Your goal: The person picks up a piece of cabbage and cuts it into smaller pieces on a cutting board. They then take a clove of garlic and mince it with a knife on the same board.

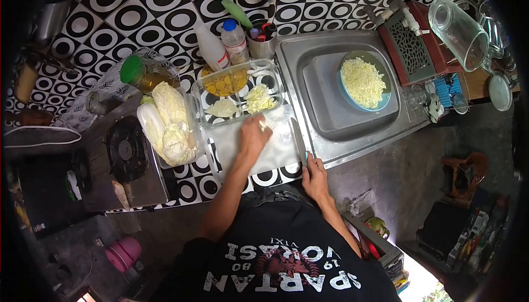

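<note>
Well, pale board [275, 152] on ringed tiles [188, 192].

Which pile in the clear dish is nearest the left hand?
The chopped cabbage, front right in the clear dish; the minced pile and yellow-orange slices lie farther away.

Gap between left hand [255, 135] and knife [298, 135], glass dish [220, 122] beyond

Wide head-worn view, steeply downward
</note>
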A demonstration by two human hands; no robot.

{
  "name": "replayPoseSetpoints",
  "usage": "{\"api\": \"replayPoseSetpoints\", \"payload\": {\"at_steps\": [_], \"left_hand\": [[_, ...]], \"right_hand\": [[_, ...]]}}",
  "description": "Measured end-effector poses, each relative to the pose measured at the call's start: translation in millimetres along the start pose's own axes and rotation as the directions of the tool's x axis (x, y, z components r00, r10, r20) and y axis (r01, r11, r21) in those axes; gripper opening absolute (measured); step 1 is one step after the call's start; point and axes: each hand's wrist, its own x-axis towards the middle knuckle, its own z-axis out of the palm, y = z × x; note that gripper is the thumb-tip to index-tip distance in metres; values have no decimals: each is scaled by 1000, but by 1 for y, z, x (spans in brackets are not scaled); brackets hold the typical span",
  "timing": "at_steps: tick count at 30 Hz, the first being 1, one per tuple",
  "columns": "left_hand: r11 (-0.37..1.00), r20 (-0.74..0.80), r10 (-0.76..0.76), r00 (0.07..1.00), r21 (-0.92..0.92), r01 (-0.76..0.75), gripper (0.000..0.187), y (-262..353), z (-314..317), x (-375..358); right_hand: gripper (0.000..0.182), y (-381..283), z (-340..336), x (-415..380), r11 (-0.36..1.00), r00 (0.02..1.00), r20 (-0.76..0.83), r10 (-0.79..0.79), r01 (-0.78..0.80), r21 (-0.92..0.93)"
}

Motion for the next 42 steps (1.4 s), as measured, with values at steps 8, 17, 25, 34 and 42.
{"api": "replayPoseSetpoints", "payload": {"at_steps": [8,17,25,34,42], "left_hand": [[994,-41,102,994,-19,-103,29,-25,-16,81],[855,-75,19,997,519,23,26,-77,-67,62],[939,20,-229,973,267,215,28,-72,-89,75],[994,-153,17,988,113,0,47,-56,-113,77],[1000,-230,-14,973,-11,12,56,-66,-101,72]], "right_hand": [[46,-1,-3,4,1000,1000,4,12,-12,-7],[46,3,-3,-1,999,999,9,49,-48,-19],[47,-1,-5,4,1000,1000,26,7,-7,11],[44,7,-6,-5,998,998,-20,-56,55,-28],[45,6,-10,-18,999,998,-49,-38,37,-4]]}}
